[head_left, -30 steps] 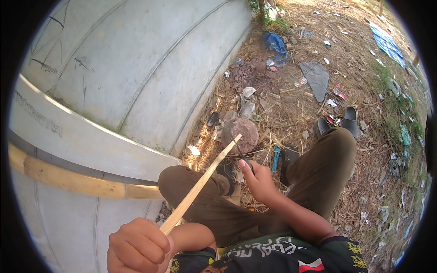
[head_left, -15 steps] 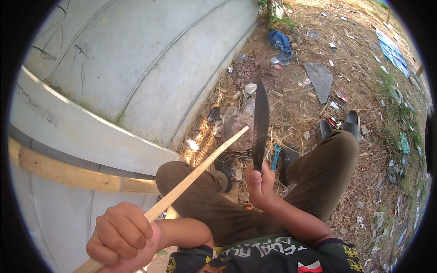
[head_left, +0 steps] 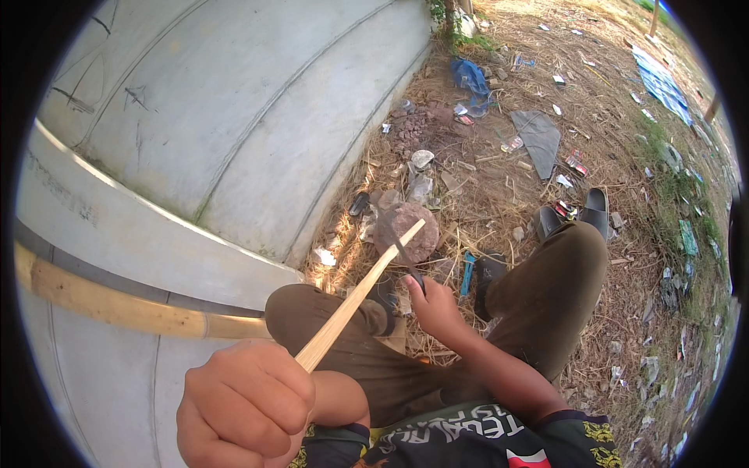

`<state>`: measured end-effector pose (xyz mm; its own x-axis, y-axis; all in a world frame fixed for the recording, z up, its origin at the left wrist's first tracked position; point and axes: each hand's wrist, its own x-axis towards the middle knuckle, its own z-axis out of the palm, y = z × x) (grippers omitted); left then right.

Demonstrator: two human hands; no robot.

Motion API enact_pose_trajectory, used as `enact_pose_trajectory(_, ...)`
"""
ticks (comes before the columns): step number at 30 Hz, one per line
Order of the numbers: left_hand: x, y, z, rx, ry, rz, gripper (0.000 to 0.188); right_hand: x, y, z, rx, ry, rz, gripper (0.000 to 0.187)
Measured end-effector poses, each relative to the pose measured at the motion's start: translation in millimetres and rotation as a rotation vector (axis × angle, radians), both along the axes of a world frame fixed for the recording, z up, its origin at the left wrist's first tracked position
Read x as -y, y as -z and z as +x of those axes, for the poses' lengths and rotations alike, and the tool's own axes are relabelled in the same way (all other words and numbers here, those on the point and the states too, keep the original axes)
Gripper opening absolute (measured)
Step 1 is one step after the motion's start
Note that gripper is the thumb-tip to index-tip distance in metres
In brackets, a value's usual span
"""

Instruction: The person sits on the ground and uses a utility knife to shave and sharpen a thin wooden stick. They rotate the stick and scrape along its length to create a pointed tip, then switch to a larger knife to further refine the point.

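My left hand, at the lower left, is closed in a fist round a pale split bamboo stick. The stick slants up and to the right, its tapered tip over a reddish round stone on the ground. My right hand grips the dark handle of a machete between my knees. Its thin-looking blade tilts up to the left and crosses the stick close to the tip. Whether the edge touches the wood I cannot tell.
A grey wall runs along the left, with a bamboo pole below its ledge. Straw and litter cover the ground. Slippers lie by my right knee, a blue tool-like object by my foot. Farther off are blue plastic and a grey sheet.
The machete has come down and swung left, from upright beside the stick to crossing it near the tip. My left hand has moved right, bringing the stick to a steeper slant.
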<state>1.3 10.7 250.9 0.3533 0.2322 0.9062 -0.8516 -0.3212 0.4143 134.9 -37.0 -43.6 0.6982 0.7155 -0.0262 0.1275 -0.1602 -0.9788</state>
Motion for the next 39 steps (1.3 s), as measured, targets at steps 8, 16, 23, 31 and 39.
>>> enact_pose_trajectory(8,-9,-21,17,-0.048,-0.038,0.030,0.058,-1,-45,20,-0.080,-0.061,-0.084,0.055)
enact_pose_trajectory(16,17,-7,-16,-0.010,-0.203,-0.017,0.043,-17,11,17,-0.447,0.121,-0.067,0.057)
enact_pose_trajectory(23,25,26,-34,0.027,-0.168,0.042,0.043,-2,-36,4,-0.222,-0.029,0.006,0.055)
enact_pose_trajectory(31,33,32,-38,-0.089,-0.171,0.099,0.044,1,-15,-17,-0.302,-0.310,0.026,0.052)
enact_pose_trajectory(39,42,30,-50,-0.160,-0.220,0.133,0.046,7,-21,-12,-0.139,-0.376,0.097,0.051)
